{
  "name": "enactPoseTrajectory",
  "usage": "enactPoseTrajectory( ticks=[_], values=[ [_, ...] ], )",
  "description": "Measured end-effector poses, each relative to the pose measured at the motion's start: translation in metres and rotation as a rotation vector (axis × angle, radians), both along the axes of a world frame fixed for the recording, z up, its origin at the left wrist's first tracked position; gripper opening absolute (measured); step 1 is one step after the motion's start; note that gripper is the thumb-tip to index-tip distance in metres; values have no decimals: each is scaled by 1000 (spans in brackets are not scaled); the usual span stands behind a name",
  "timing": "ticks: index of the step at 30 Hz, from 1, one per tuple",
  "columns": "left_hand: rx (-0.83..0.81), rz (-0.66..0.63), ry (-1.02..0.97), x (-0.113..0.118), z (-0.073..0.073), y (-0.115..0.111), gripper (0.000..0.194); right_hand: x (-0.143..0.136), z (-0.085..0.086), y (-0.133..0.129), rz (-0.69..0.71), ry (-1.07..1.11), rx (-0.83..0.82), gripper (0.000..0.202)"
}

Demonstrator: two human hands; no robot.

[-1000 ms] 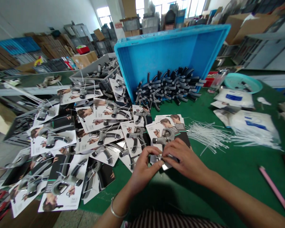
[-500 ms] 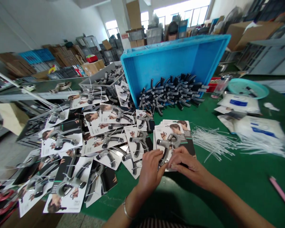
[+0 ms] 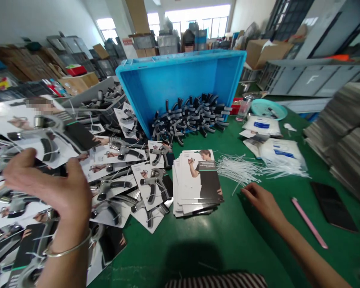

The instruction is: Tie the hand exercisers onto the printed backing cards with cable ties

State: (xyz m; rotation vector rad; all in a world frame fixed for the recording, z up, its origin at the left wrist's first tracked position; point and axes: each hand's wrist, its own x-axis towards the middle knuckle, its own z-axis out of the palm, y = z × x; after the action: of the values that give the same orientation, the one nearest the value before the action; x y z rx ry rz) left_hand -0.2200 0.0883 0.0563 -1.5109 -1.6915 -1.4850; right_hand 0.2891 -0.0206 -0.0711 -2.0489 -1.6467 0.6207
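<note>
My left hand (image 3: 52, 190) is raised over the heap at the left, thumb and fingers spread. Just beyond its fingertips is a tilted card with a grey-and-black hand grip strengthener (image 3: 49, 130) tied on; I cannot tell whether the fingers still touch it. My right hand (image 3: 259, 198) is low over the table, its fingers pinched at the near edge of a pile of white cable ties (image 3: 240, 168). Between the hands lies a stack of printed backing cards (image 3: 198, 180), the top one without a grip. Several carded grips (image 3: 156, 186) overlap to its left.
A blue crate (image 3: 180, 74) tipped on its side holds many loose hand grips (image 3: 192, 114). To the right are bags of cable ties (image 3: 282, 154), a turquoise tray (image 3: 268, 108), a pink stick-like object (image 3: 309, 224) and a dark phone-like slab (image 3: 334, 206). A person sits beyond the crate.
My left hand has swung from the card stack to the left, and the carded grip strengthener is off the stack. My right hand has moved right to the cable ties. The view has turned rightward.
</note>
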Motion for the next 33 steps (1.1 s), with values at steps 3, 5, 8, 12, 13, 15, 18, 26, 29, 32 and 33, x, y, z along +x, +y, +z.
enactPoseTrajectory(
  ticks=[3,5,8,12,13,15,18,26,29,32,33],
  values=[
    [-318,-349,15,69,-26,-24,36,-11,-4,13,158,-215,82,20],
    [-608,-612,-111,117,-57,-38,36,-14,-5,19,275,-384,67,22],
    [-738,-662,-244,164,-96,-38,66,-11,-4,25,421,-558,11,17],
    [-772,-632,-305,179,-118,-16,76,-7,0,40,552,-573,-20,18],
    [-768,-637,-342,178,-119,-12,68,-8,0,44,571,-570,-27,17],
    [-756,-678,-442,174,-118,-9,54,-11,0,52,588,-559,-34,13],
    [-729,-735,-611,170,-118,-18,44,-18,-3,62,569,-524,-35,9],
    [-750,-663,-812,160,-116,-38,38,-15,16,80,426,-222,-13,20],
    [-799,-712,-1028,155,-111,-43,43,-15,32,67,435,79,-27,33],
    [-823,-749,-1180,153,-106,-51,49,-22,37,50,348,526,-62,38],
    [-829,-759,-1210,153,-104,-53,50,-24,35,47,302,598,-55,40]
  ],
)
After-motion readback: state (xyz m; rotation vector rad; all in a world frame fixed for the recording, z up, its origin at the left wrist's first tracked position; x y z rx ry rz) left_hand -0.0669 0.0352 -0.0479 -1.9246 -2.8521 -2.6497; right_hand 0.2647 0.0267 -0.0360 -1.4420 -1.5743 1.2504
